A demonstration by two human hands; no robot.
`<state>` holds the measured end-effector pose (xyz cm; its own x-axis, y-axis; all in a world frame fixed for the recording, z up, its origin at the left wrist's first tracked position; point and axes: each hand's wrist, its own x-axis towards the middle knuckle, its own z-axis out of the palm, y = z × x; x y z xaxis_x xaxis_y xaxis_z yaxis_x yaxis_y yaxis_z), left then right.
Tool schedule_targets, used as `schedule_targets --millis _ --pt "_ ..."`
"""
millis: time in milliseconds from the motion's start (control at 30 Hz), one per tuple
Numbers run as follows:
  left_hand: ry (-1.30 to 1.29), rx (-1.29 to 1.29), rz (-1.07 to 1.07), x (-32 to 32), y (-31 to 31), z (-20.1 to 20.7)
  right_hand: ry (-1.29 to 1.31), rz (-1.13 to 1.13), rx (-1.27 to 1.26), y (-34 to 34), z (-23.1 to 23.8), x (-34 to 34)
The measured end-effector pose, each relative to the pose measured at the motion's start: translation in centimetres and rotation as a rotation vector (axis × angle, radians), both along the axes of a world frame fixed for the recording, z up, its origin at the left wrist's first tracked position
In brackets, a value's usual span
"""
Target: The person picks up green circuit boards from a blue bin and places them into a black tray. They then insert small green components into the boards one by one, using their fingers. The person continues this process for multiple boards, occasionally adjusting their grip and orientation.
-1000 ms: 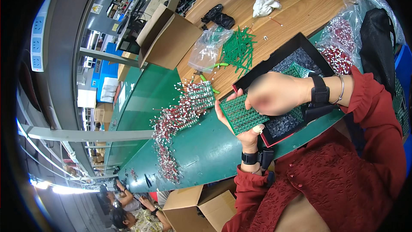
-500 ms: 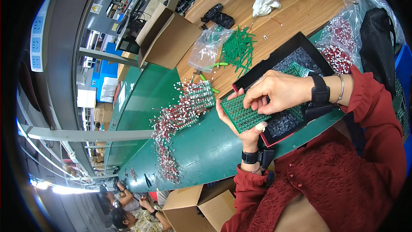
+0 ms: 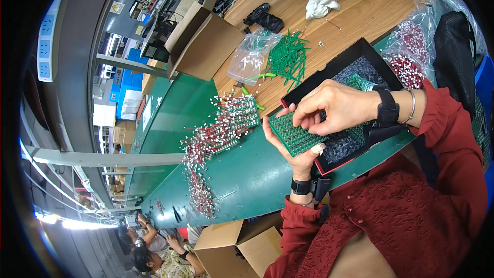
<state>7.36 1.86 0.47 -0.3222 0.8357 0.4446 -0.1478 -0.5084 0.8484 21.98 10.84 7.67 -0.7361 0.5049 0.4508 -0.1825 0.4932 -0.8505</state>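
Black tray (image 3: 329,69) holds boards (green).

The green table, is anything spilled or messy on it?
Yes. A long heap of small red and white parts lies scattered loose across the green table, not in a tray or bag. The left hand holds a green board neatly; the right hand touches it.
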Motion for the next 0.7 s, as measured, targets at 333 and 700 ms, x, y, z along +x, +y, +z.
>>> schedule_targets --millis 333,700 --pt "-0.025 -0.002 -0.044 -0.1 0.0 -0.3 0.011 0.013 0.205 -0.4 -0.1 -0.7" --pt "-0.049 -0.018 -0.065 -0.2 -0.1 -0.5 0.067 0.034 0.097 -0.6 -0.4 -1.3"
